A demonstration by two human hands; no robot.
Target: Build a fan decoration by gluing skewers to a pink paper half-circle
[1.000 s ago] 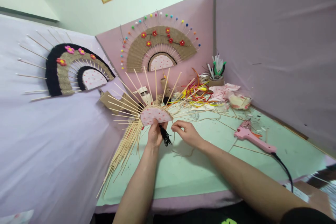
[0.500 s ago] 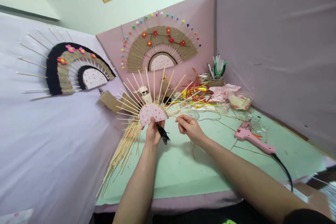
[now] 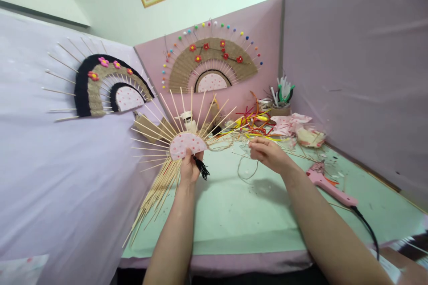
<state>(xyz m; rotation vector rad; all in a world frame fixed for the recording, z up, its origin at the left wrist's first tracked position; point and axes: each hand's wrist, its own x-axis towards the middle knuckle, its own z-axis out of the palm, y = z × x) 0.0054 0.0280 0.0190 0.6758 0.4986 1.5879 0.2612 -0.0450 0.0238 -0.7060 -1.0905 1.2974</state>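
Observation:
A half-round pink dotted fan base (image 3: 187, 144) with thin wooden sticks radiating from its curved edge is held up over the table. Gripping its lower edge is my left hand (image 3: 190, 168), thumb on the front. A black tassel (image 3: 201, 168) hangs beside those fingers. Off to the right, my right hand (image 3: 267, 153) is closed, its fingertips pinched on thin twine (image 3: 248, 178), which loops below and to the left of them. Twine also runs near the fan's right edge.
Bundled sticks (image 3: 157, 191) lie at the table's left. A pink glue gun (image 3: 334, 190) with a black cord lies right. Behind are coloured pipe cleaners (image 3: 257, 118), a jar of tools (image 3: 281, 109) and cloth scraps (image 3: 290, 122). Two finished fans (image 3: 214, 58) (image 3: 83, 89) hang on the walls.
My right hand has moved right, away from the fan, and more of the twine loop shows. The fan has shifted slightly left and tilted in my left hand. The camera view has shifted a little.

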